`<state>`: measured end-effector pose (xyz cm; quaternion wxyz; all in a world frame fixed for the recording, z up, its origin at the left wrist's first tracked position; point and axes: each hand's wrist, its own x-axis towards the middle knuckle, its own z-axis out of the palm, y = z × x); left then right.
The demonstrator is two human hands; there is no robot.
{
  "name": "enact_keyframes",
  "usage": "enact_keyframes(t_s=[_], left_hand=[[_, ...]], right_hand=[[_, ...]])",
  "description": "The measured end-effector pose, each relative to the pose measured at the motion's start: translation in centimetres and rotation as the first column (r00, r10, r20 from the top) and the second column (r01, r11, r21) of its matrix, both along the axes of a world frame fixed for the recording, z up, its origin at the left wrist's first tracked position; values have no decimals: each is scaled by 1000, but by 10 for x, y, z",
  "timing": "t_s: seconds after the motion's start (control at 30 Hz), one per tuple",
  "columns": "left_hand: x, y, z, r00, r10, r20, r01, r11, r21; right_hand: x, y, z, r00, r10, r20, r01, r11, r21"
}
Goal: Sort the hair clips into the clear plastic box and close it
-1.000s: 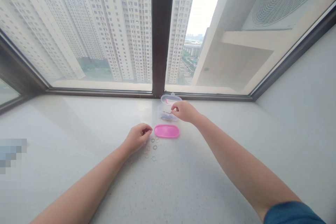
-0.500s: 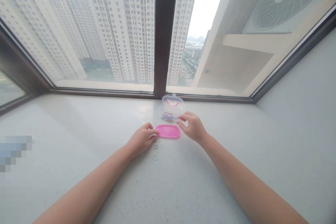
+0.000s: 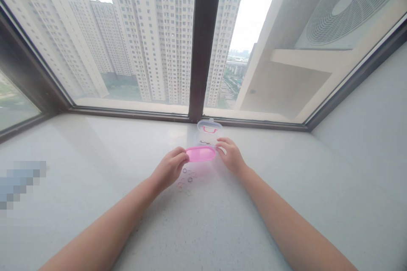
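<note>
A shallow pink tray [image 3: 201,154] with rounded ends is raised a little off the white sill. My left hand [image 3: 174,163] grips its left end between thumb and fingers. Behind the tray stands a small clear plastic box [image 3: 199,135], its lid [image 3: 209,126] tipped up and bearing a pink handle. Some small dark item shows inside; the tray hides the lower front. Curled at the right side of the box, my right hand [image 3: 233,156] has thumb and forefinger at its edge, close to the tray's right end. Several small rings [image 3: 190,179] lie below the tray.
The white sill [image 3: 203,228] runs up to a dark window frame [image 3: 200,72] right behind the box. A white wall [image 3: 372,123] bounds the right side. A blurred bluish patch [image 3: 22,182] lies at far left.
My left hand has lifted the pink tray and shifted it slightly left, in front of the box. More of the rings now show. My right hand stays beside the box.
</note>
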<state>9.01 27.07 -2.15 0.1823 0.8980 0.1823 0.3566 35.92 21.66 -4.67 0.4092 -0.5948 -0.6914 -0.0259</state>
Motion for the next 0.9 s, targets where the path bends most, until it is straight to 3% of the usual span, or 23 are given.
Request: enact_keyframes(t_s=[0.13, 0.23, 0.37, 0.6, 0.77, 0.9], left_hand=[[-4, 3, 12, 986, 17, 165, -37, 992, 122], [-3, 9, 14, 982, 51, 183, -79, 985, 152], [-4, 17, 7, 996, 63, 66, -73, 984, 164], [-15, 14, 7, 988, 90, -128, -60, 974, 221], [-18, 9, 13, 979, 88, -183, -36, 962, 271], [-19, 7, 16, 969, 92, -229, -29, 964, 265]], right_hand=[[-12, -9, 4, 996, 85, -3, -85, 996, -12], [-27, -18, 9, 984, 176, -33, -176, 984, -11], [-45, -30, 13, 969, 226, -96, -230, 973, -33], [-50, -34, 7, 928, 150, -342, -153, 988, 19], [-47, -32, 10, 964, 239, -114, -234, 971, 58], [-46, -30, 10, 949, 301, -98, -295, 952, 77]])
